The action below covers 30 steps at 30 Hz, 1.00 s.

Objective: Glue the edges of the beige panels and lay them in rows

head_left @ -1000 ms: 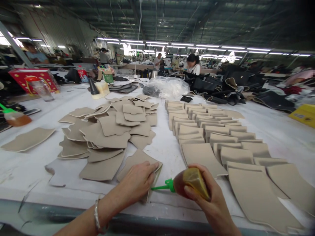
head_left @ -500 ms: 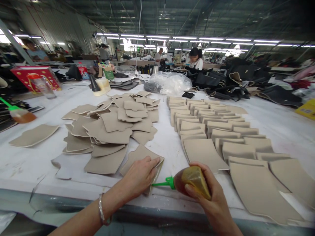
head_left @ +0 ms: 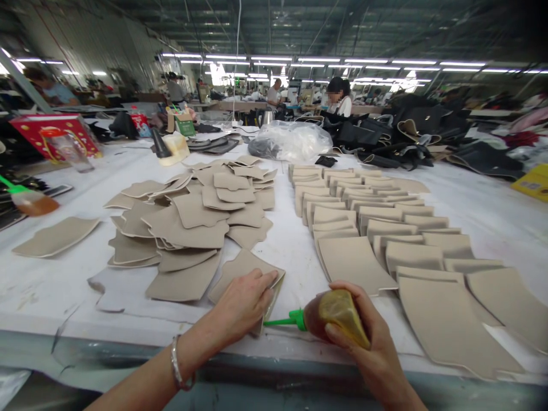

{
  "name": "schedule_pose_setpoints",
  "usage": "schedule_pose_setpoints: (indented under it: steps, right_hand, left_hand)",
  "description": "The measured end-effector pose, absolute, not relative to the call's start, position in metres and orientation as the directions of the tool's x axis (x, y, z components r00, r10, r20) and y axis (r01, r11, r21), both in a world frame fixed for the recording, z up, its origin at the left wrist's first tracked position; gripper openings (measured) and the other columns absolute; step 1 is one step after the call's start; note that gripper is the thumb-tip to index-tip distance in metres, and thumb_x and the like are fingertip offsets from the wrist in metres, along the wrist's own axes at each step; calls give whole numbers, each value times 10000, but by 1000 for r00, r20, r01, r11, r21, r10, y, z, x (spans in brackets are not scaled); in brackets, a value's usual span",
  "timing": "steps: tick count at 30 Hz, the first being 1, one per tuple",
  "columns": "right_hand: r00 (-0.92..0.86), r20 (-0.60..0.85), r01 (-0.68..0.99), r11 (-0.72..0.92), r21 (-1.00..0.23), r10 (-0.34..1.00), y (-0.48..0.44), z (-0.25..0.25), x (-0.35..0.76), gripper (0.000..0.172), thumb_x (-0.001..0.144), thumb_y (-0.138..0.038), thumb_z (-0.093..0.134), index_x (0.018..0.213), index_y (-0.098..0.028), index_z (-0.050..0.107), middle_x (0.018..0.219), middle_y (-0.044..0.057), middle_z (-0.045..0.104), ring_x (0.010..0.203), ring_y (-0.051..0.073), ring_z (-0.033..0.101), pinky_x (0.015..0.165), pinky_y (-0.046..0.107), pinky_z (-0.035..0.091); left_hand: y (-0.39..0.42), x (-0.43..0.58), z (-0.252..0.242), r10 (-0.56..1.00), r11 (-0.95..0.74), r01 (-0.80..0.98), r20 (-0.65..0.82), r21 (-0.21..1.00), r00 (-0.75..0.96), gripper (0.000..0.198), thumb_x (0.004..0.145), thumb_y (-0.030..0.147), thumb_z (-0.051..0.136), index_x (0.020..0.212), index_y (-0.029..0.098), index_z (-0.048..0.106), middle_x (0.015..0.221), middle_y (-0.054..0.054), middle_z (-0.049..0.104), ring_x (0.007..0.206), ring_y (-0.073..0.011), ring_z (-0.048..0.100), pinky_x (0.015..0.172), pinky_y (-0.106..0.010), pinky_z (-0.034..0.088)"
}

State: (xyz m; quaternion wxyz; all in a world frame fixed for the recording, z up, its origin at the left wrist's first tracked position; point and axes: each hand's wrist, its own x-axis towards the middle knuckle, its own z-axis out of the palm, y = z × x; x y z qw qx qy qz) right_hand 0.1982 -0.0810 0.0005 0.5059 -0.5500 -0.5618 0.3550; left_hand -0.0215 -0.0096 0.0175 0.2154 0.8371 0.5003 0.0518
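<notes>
My left hand (head_left: 243, 302) lies flat, fingers together, pressing down a beige cut piece (head_left: 244, 267) near the table's front edge. My right hand (head_left: 363, 337) grips a squeeze bottle of amber glue (head_left: 331, 314). Its green nozzle (head_left: 282, 322) points left and its tip meets the right edge of the piece under my left hand. A silver bracelet sits on my left wrist.
A loose heap of beige pieces (head_left: 192, 220) lies left of centre; overlapping rows of rectangular beige pieces (head_left: 385, 240) fill the right. A second glue bottle (head_left: 28, 201) sits far left. A plastic bag (head_left: 293, 140), black goods and a red box (head_left: 55, 134) stand behind. Other people work at far tables.
Both hands keep their hold; the nozzle tip stays at the piece's right edge. The camera has shifted slightly, nothing else has moved.
</notes>
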Motion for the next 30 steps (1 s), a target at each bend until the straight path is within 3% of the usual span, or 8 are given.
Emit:
schedule_pose_setpoints:
  steps: [9, 14, 19, 25, 30]
  right_hand:
    - [74, 129, 173, 115, -978, 989, -89, -4, 194, 501, 767, -464, 695, 1170, -253, 485, 1014, 26, 578, 861, 229, 565, 746, 290, 440]
    - [95, 245, 300, 207, -931, 965, -83, -8, 202, 480, 766, -423, 711, 1158, -245, 499, 1068, 45, 583, 964, 261, 561, 837, 319, 427]
    - [100, 351, 403, 284, -870, 931, -71, -7, 213, 456, 796, -393, 710, 1177, -260, 499, 1077, 26, 568, 938, 219, 567, 805, 267, 449]
    - [-29, 332, 348, 321, -881, 943, -71, -8, 215, 454, 819, -384, 691, 1198, -267, 469, 1093, 26, 559, 968, 217, 563, 827, 268, 439]
    - [20, 371, 406, 331, -852, 929, -66, -7, 219, 440, 811, -362, 708, 1181, -268, 491, 1107, 23, 541, 986, 210, 550, 844, 249, 426]
  left_hand:
    - [-11, -21, 17, 862, -402, 822, -136, 403, 488, 402, 951, 272, 299, 1314, 266, 471, 991, -52, 599, 893, -199, 598, 802, -297, 429]
    - [-11, -21, 15, 863, -403, 815, -124, 415, 490, 406, 945, 257, 305, 1313, 257, 475, 982, -51, 594, 893, -197, 601, 804, -293, 430]
    - [-10, -20, 17, 859, -409, 808, -121, 424, 498, 398, 930, 245, 325, 1282, 244, 510, 971, -48, 598, 866, -203, 606, 775, -301, 434]
    - [-8, -19, 19, 861, -407, 794, -102, 452, 499, 373, 913, 230, 351, 1231, 238, 546, 962, -45, 605, 868, -199, 605, 777, -296, 430]
    - [-6, -20, 16, 862, -400, 795, -107, 456, 495, 381, 919, 241, 344, 1247, 247, 538, 990, -47, 612, 894, -211, 608, 803, -314, 435]
